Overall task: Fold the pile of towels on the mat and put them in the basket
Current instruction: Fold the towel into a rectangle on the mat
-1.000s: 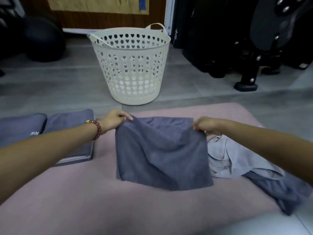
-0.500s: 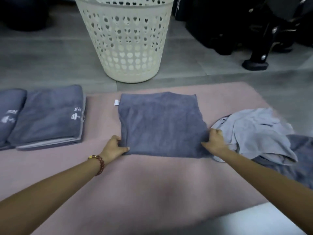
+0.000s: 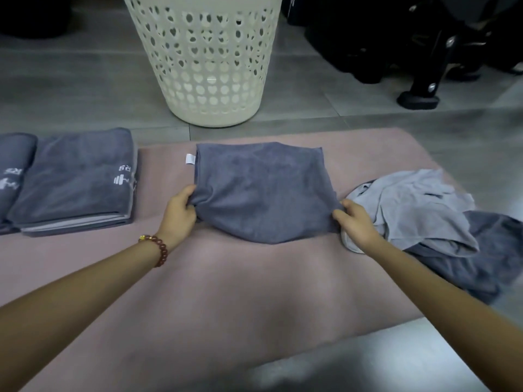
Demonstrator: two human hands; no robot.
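Observation:
A dark grey towel (image 3: 263, 188), folded over, lies in the middle of the pink mat (image 3: 240, 292). My left hand (image 3: 179, 213) grips its near left corner and my right hand (image 3: 355, 222) grips its near right corner, both lifting the near edge off the mat. A white label shows at the towel's far left corner. The cream basket (image 3: 206, 58) with heart-shaped holes stands on the floor just beyond the mat. To the right lies a loose pile: a light grey towel (image 3: 416, 205) over a dark grey one (image 3: 481, 258).
Two stacks of folded dark grey towels with white logos lie at the left, the larger stack (image 3: 76, 179) on the mat's edge and another stack (image 3: 12, 176) at the frame edge. Black equipment with a foot (image 3: 418, 97) stands at the far right on the grey floor.
The towel was held up, then laid flat on the mat. Both hands have now gathered its near corners and raised the near edge; the camera has moved closer.

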